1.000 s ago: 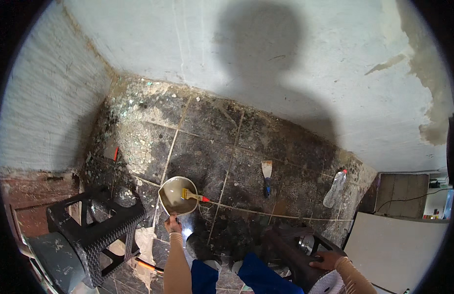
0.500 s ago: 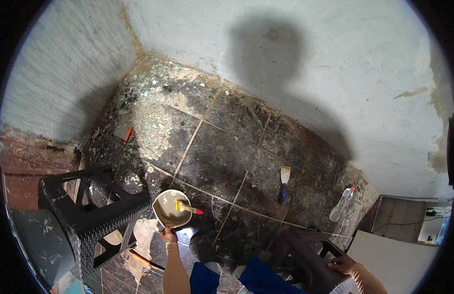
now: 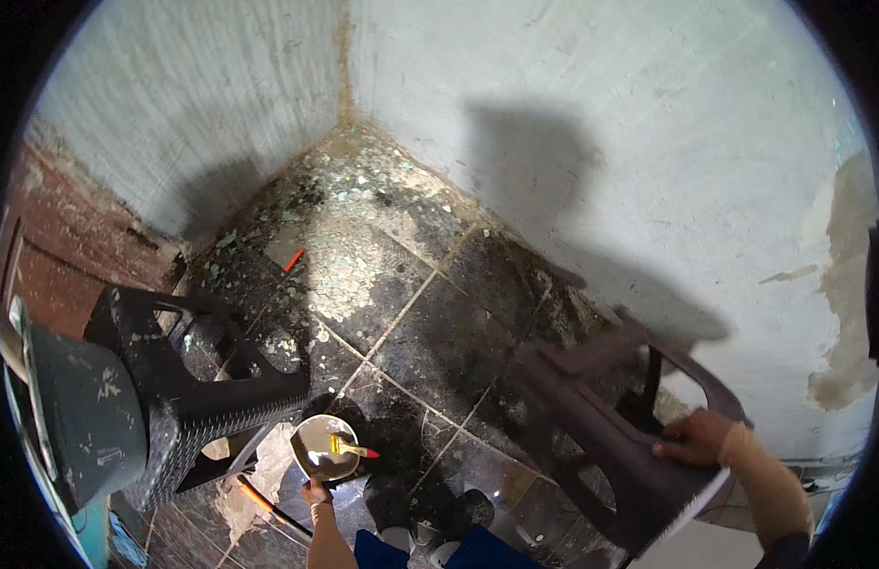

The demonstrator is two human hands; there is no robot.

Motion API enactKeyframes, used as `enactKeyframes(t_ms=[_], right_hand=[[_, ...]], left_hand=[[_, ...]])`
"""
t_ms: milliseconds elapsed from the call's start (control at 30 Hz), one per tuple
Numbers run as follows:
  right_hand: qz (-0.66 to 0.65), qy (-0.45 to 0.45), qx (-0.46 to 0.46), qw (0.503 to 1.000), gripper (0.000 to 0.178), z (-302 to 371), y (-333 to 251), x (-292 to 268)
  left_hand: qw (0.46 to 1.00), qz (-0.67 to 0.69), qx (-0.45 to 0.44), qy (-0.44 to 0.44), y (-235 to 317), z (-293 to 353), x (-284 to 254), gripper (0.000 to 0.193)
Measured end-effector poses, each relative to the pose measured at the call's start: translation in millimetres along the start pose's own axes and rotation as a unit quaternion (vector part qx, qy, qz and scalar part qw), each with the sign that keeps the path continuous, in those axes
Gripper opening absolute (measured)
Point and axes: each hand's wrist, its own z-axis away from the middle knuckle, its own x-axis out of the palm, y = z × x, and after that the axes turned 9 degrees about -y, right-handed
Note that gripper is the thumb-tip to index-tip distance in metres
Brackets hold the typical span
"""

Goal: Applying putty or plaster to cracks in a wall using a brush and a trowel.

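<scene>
My left hand [image 3: 316,492] is closed on the near edge of a round, pale bowl [image 3: 295,446]. Resting across the bowl is a paintbrush [image 3: 356,449] with a yellow middle and a red handle tip. On the right, the fingers of my right hand [image 3: 702,438] are wrapped round the edge of a dark brown plastic stool [image 3: 591,403]. That stool is tilted and partly covers the floor beside the wall. Both sleeves are tan.
A black plastic stool [image 3: 221,403] stands at the left, beside a grey bucket [image 3: 83,417]. A red strip-like object [image 3: 294,261] lies among paint flakes near the corner. An orange-and-black tool [image 3: 268,507] lies near the black stool. Stained walls [image 3: 648,142] meet beyond the tiled floor.
My right hand has lifted the brown stool up and away from me, toward the right wall. My left hand with the bowl sits slightly lower in view. The view has turned rightward-tilting, shifting the corner.
</scene>
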Motion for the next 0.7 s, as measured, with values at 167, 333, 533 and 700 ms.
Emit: enactKeyframes(t_ms=[167,333,533,700], right_hand=[[0.157,0.029,-0.169,0.973,0.048,-53,-116,-132],[0.343,0.038,-0.226,0.911,0.050,-156,-241,-215],[0.349,0.112,-0.227,0.902,0.043,-199,-371,-267],[0.331,0.207,-0.244,0.888,0.035,-180,-369,-276]], left_hand=[[0.992,0.124,0.005,-0.020,-25,-2,-18,0.033],[0.944,0.292,-0.137,-0.066,-31,9,7,0.026],[0.988,-0.079,0.123,-0.059,-55,15,-61,0.013],[0.994,0.061,-0.069,-0.055,-25,71,-100,0.015]])
